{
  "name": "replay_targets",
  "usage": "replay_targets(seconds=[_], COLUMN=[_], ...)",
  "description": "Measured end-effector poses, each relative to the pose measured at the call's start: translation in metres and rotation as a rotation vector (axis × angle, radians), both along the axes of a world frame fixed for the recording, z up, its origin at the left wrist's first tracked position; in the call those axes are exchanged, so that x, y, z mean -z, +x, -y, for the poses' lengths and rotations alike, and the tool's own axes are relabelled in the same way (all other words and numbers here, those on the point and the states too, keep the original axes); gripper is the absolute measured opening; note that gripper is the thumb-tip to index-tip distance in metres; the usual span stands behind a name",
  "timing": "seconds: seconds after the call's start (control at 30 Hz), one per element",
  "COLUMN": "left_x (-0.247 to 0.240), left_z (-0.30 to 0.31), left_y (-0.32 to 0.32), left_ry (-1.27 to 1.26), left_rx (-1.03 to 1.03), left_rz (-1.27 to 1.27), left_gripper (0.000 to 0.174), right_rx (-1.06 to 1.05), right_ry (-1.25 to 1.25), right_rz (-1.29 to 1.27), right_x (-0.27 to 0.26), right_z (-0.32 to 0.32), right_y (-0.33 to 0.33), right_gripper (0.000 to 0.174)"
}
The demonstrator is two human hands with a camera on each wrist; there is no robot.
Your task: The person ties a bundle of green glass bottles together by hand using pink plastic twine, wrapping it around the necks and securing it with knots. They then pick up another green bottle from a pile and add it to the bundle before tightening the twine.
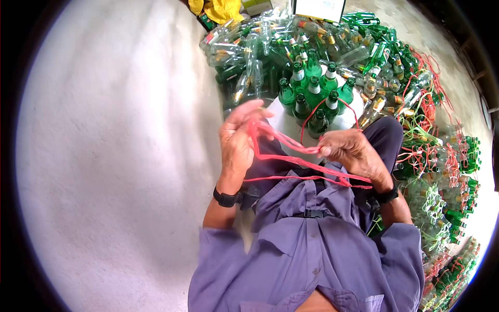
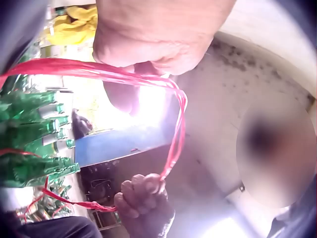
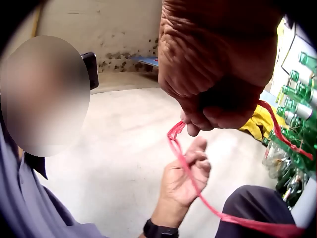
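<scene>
Pink plastic twine (image 1: 291, 157) hangs in several strands between the two hands, over the person's lap. The right hand (image 1: 353, 152) pinches it between thumb and curled fingers. In the left wrist view the same hand is a fist (image 2: 143, 203) with twine (image 2: 181, 106) leaving it on both sides. The left hand (image 1: 240, 138) is raised, fingers loosely bent and somewhat blurred. In the right wrist view its palm (image 3: 185, 186) shows, with the twine (image 3: 195, 186) crossing in front. Beyond the hands stands a cluster of upright green bottles (image 1: 313, 93), a strand of twine running round it.
The bottles stand on a white surface (image 1: 280, 122) by the knees. Behind is a large heap of loose bottles (image 1: 260, 39); bundles of bottles tied with twine (image 1: 447, 182) line the right side. A yellow cloth or bag (image 1: 223, 9) lies at the back. Pale floor (image 1: 119, 156) spreads left.
</scene>
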State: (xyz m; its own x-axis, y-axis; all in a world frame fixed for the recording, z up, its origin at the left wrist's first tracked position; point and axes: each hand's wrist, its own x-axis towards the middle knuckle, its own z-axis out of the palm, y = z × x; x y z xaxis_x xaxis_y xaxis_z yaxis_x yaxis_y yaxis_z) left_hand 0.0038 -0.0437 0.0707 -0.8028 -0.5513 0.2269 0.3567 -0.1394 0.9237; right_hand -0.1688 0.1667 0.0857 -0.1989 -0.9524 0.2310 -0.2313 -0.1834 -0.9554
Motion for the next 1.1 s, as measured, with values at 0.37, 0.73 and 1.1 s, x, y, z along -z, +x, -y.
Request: replay_targets(seconds=[0.37,0.73,1.1], left_x=[0.023,0.018,-0.034], left_z=[-0.041,-0.056,-0.027], left_y=[-0.008,-0.008,-0.018], left_ry=[-0.431,-0.114,-0.236], left_rx=[0.401,0.255,0.053], left_rz=[0.030,0.060,0.074], left_gripper=[0.051,0.018,0.015], right_rx=[0.056,-0.008,0.420], right_ry=[0.258,0.240,0.237], right_rz=[0.492,0.573,0.406], right_x=[0.025,0.049,0.105], right_z=[0.005,0.018,0.012], right_y=[0.031,0.048,0.041], right_gripper=[0.022,0.022,0.046])
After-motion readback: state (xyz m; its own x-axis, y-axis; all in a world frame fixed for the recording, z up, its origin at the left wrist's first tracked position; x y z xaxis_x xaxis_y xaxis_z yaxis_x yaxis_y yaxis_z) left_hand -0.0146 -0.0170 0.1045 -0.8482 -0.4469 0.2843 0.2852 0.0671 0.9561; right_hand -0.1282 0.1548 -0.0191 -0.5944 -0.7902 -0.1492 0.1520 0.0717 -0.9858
